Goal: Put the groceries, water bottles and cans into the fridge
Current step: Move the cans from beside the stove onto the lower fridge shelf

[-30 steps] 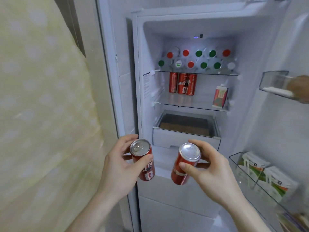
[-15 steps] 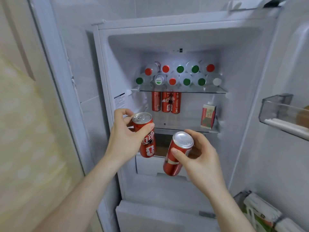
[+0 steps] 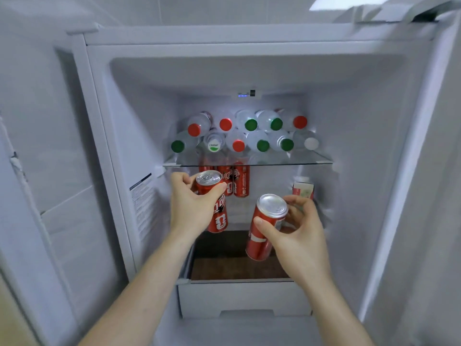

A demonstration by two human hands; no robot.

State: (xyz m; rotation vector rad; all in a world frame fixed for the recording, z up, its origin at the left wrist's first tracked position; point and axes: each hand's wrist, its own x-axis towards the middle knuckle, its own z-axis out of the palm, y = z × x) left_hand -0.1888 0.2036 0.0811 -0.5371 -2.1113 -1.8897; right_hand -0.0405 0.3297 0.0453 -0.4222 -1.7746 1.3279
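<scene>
My left hand [image 3: 192, 208] grips a red can [image 3: 217, 216] just under the glass shelf [image 3: 311, 159], in front of three red cans [image 3: 240, 182] standing at the back of the shelf below. A second red can [image 3: 262, 233], tilted, is held in my right hand [image 3: 296, 236] lower and to the right, above the open drawer [image 3: 239, 293]. Several water bottles [image 3: 249, 132] with red, green and white caps lie stacked on the glass shelf. A red and white carton [image 3: 304, 191] stands at the right, partly hidden by my right fingers.
The fridge's white side walls [image 3: 361, 171] flank the shelves closely. A label sticker [image 3: 143, 208] is on the left inner wall. The drawer shows a brown bottom [image 3: 224, 260]. The open door's inner face [image 3: 439, 196] rises at the far right.
Both hands have carried their cans up and into the fridge, the left one reaching the level of the standing cans. The view has closed in on the shelves.
</scene>
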